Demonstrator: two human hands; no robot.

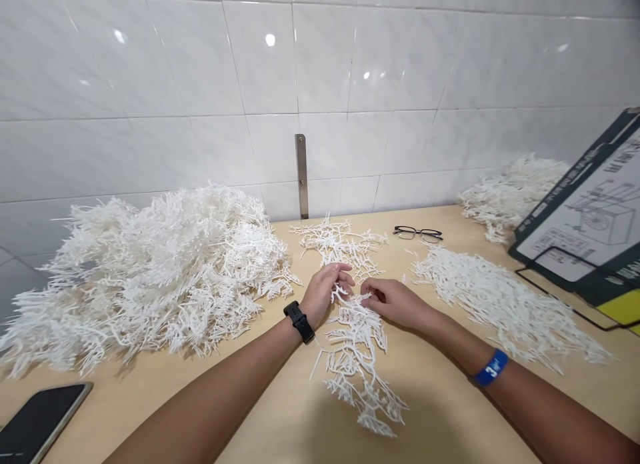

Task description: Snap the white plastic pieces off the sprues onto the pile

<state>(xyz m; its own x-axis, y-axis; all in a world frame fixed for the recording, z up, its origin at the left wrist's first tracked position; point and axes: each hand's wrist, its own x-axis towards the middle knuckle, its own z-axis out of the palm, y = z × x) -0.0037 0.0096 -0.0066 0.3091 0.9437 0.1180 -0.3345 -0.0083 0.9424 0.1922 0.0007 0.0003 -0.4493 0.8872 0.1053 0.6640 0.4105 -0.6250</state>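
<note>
1. We are curving our left hand point(325, 291) palm down over the top of a strand of white branched plastic pieces point(357, 364). Its fingers are partly closed, and we cannot tell whether they are gripping anything.
2. We are holding our right hand point(393, 303) just beside the left, with its fingers curling in at the same strand. We cannot tell whether they are pinching a piece.
3. We are wearing a black watch point(299, 321) on our left wrist and a blue wristband point(491, 367) on our right.
4. The strand is lying on a pale wooden table point(440, 411), running from between our hands toward us.
5. A large white heap point(150, 277) is sitting to our left, with a dark phone point(40, 424) lying near it at the table's edge.
6. A looser spread point(500, 304) is lying to our right, and another pile point(510, 197) is resting beyond it, beside a diagram sheet point(585, 211) leaning in a wire stand point(565, 284).
7. Ahead, a thin cluster point(335, 244) and black-framed glasses point(417, 234) are lying near a metal bracket point(301, 176) on the white tiled wall point(320, 64).
</note>
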